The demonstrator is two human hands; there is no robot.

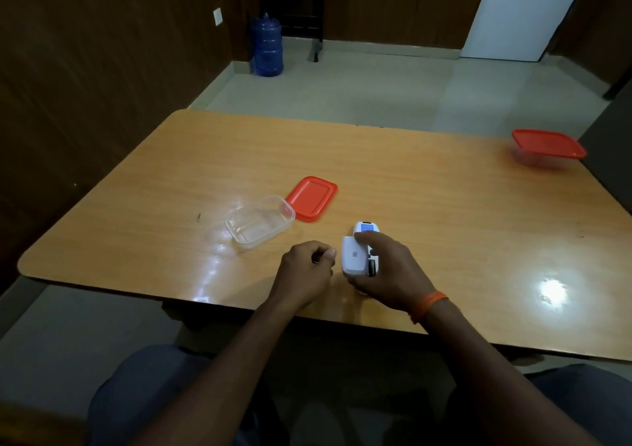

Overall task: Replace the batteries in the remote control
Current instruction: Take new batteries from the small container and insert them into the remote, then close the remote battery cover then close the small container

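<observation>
The right hand [386, 267] grips the open white plastic remote control [354, 257], the left hand [307, 271] at 9 o'clock is curled, holding I cannot tell what, and a tilt could drop the small black battery [372, 268] onto the wooden desk [444, 223].

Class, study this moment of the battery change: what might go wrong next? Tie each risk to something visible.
The right hand holds the remote with a dark battery exposed at its near end; tilted, it might slip out.
The work sits near the front edge of the table, apart from the clear container; a dropped part may roll off.
</observation>
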